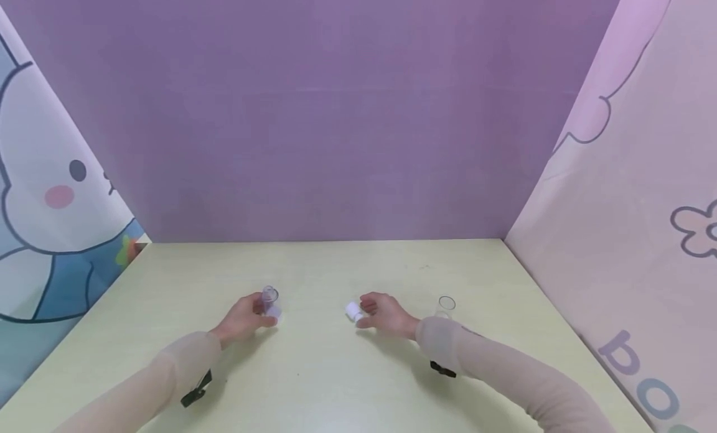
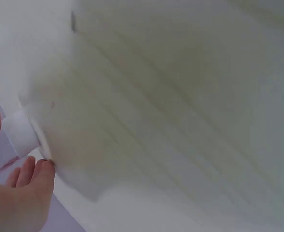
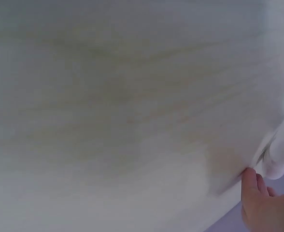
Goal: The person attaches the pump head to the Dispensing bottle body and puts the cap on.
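A small clear flask with a narrow neck and a whitish lower part stands on the table. My left hand is around its near left side, thumb in front and fingers behind, spread apart. In the left wrist view, a white cylindrical part shows between the thumb and the fingers. To the right, a small white bottle appears tilted over. My right hand is at its right side, thumb and fingers parted around it. The right wrist view shows the bottle just beyond the fingertips.
A clear drinking glass or beaker stands behind my right forearm, its lower part hidden by the sleeve. The pale table ends at a purple backdrop. Printed cloth panels close off both sides.
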Tool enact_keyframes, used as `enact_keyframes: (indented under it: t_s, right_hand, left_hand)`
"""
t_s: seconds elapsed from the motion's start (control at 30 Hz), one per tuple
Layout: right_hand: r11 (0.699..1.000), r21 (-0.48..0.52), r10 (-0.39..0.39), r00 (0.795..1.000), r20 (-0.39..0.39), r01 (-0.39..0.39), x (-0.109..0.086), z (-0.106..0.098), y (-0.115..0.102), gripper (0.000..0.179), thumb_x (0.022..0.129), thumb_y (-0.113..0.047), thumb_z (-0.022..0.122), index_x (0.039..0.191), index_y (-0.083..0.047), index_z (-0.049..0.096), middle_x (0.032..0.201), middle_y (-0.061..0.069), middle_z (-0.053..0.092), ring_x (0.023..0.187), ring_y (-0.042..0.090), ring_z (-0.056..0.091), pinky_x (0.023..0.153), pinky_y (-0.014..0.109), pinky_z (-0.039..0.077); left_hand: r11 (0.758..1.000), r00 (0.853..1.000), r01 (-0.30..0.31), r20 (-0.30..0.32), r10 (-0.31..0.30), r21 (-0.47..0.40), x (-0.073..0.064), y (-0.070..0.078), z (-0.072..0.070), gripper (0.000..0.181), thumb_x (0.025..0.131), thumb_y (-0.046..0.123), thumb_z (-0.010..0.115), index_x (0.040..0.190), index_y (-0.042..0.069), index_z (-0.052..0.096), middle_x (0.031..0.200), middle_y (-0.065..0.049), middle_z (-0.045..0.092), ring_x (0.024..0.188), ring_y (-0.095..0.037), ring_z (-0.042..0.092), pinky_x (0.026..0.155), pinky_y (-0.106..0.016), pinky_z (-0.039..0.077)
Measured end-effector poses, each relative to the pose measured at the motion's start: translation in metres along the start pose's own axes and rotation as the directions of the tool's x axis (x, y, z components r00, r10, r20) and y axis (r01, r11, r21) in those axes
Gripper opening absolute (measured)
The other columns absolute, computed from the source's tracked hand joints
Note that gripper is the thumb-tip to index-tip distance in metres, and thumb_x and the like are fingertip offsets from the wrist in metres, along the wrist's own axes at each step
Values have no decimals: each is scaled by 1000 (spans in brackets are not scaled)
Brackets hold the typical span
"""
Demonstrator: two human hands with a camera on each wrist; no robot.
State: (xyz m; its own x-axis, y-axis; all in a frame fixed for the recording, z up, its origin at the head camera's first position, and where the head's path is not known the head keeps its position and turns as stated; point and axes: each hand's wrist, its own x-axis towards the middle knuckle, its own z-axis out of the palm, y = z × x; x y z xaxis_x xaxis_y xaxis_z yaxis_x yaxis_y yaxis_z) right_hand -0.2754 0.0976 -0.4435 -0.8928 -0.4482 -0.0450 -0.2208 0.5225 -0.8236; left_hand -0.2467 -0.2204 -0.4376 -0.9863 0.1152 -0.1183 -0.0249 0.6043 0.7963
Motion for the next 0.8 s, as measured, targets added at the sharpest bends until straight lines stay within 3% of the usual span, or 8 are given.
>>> enact_keyframes:
  t_s: [0.2, 0.4, 0.8]
  right_hand:
    - [1000, -8, 12, 1000, 9, -12, 2, 7, -5, 55, 74, -10, 75, 121, 8, 50, 113, 19, 60, 102, 29, 58, 89, 38, 47]
    - [1000, -19, 17, 1000, -6, -17, 4, 11, -7, 48, 75, -12, 74, 116, 3, 54, 103, 11, 62, 92, 19, 58, 78, 32, 49]
    - [998, -49, -27, 1000, -2, 27, 11, 14, -6, 36, 79, -5, 69, 113, 3, 61, 105, 12, 64, 94, 22, 60, 77, 30, 51]
  left_hand:
    - [997, 999, 32, 3, -32, -65, 0, 1, 1, 69, 80, 13, 68, 132, -13, 32, 129, -32, 45, 119, -43, 44, 100, -50, 36]
    - [996, 999, 22, -30, -25, -91, 3, -3, 7, 71, 80, 11, 67, 133, -15, 29, 130, -33, 42, 120, -45, 43, 100, -49, 36]
    - [990, 997, 16, -69, -26, -140, 5, -5, 15, 61, 79, 6, 67, 129, -13, 37, 126, -32, 48, 116, -42, 49, 92, -41, 46]
